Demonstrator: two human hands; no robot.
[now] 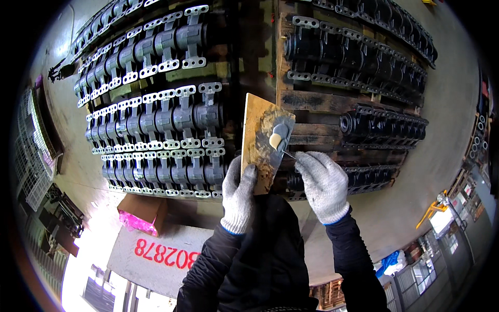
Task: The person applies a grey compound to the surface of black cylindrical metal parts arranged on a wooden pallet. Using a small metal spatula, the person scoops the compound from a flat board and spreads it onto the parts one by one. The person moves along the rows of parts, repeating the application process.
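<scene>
My left hand (239,195), in a whitish knitted glove, grips a flat wooden board (253,125) by its lower left edge, thumb on top. Dark stains cover much of the board. On its right part lie a grey dab of paste (281,129) and a cream dab (275,140), touching each other. My right hand (323,182), gloved alike, pinches a thin metal tool (289,154), whose far end reaches the board's right edge by the paste. Its exact kind is too small to make out.
Rows of dark cylindrical parts with grey perforated brackets (158,119) stand at the left. Similar black parts (358,57) rest on a wooden pallet (312,100) at the right. A cardboard box with pink wrapping (143,205) sits at lower left, beside a grey panel with red markings (125,252).
</scene>
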